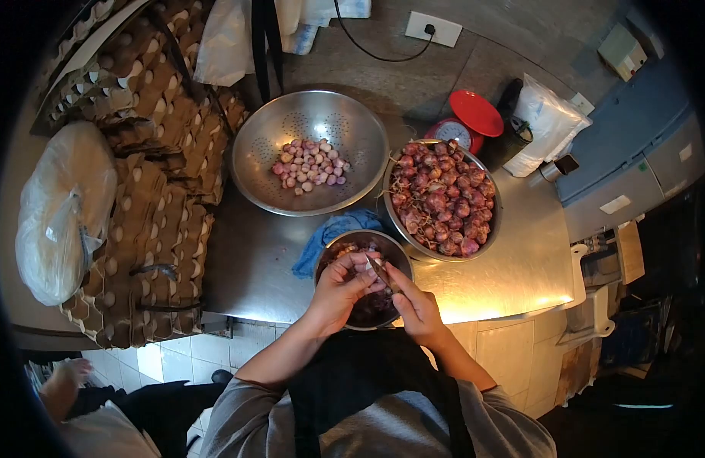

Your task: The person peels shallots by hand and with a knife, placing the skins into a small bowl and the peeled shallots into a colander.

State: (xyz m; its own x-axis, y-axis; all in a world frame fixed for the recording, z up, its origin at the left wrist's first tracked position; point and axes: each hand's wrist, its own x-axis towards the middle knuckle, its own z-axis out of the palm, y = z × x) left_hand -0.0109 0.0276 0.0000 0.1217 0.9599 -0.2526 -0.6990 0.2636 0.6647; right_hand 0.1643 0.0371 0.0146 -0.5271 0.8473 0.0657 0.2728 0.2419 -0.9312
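At six o'clock on the counter, over the steel bowl [399,246], both hands meet: the left hand [338,288] pinches a pale bulb [371,263], the right hand [419,307] a small knife [382,272], presumably so scraps fall inside. Peeled bulbs [314,164] sit in the colander [253,179] at eleven, unpeeled ones [444,198] within reach at one.

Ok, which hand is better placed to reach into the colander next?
Probably the left hand: it is nearer the colander, while the right hand is farther off and holds what looks like a small knife.
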